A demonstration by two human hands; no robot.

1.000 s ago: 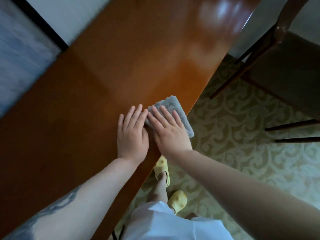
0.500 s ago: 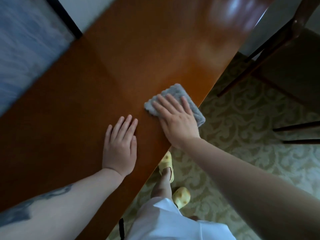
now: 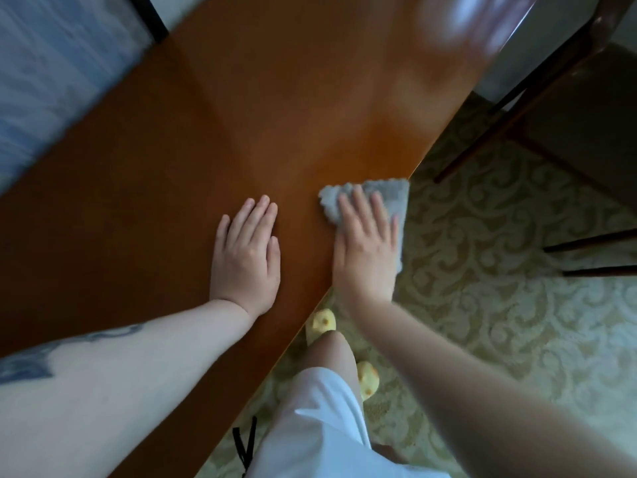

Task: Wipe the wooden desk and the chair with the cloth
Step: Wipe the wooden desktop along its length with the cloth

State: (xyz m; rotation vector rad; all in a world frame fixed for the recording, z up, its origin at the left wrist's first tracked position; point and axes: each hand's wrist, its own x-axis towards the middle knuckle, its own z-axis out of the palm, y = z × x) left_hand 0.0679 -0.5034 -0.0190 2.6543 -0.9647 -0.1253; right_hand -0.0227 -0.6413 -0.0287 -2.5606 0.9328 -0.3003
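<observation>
The glossy brown wooden desk (image 3: 241, 125) runs diagonally across the view. A grey cloth (image 3: 389, 196) lies at the desk's near edge, partly hanging over it. My right hand (image 3: 367, 246) presses flat on the cloth, fingers spread, and looks blurred. My left hand (image 3: 246, 257) rests flat on the bare desk top just left of it, holding nothing. The dark wooden chair (image 3: 568, 108) stands at the upper right, away from both hands.
Patterned pale-green carpet (image 3: 499, 305) covers the floor to the right of the desk. My legs, white shorts (image 3: 320, 426) and yellow slippers (image 3: 324, 322) are below the desk edge. A wall and dark frame (image 3: 144, 15) border the desk's far side.
My right hand has slid the cloth along to the desk's near edge, so part of it now overhangs. My left hand has parted from the right and stays flat on the desk.
</observation>
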